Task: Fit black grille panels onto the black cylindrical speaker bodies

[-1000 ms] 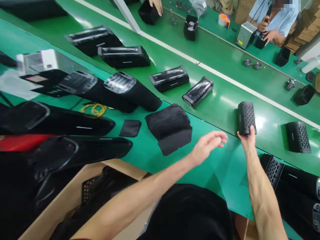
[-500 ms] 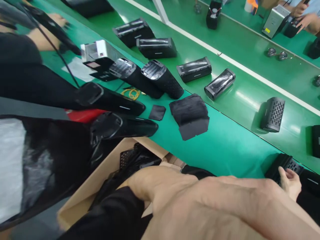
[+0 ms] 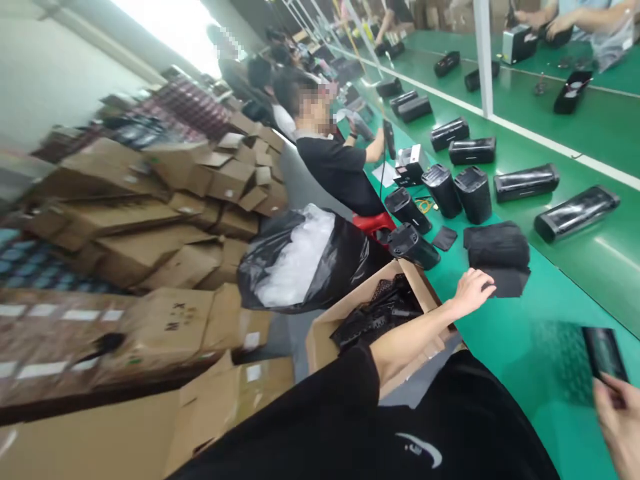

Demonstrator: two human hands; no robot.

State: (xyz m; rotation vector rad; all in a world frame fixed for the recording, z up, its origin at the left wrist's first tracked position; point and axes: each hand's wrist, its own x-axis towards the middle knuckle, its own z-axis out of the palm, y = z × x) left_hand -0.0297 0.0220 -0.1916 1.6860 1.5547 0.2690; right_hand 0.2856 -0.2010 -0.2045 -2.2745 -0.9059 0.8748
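The right hand pinches a black speaker by its lower end, held just above the green workbench at near right. The left hand is open, fingers loosely spread – touching nothing visible – just beside a stack of black foam sheets, past an open cardboard carton of black mesh grilles.

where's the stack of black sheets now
In the head view, the stack of black sheets lies on the green bench, just right of the left hand and near the upright black speaker housing.
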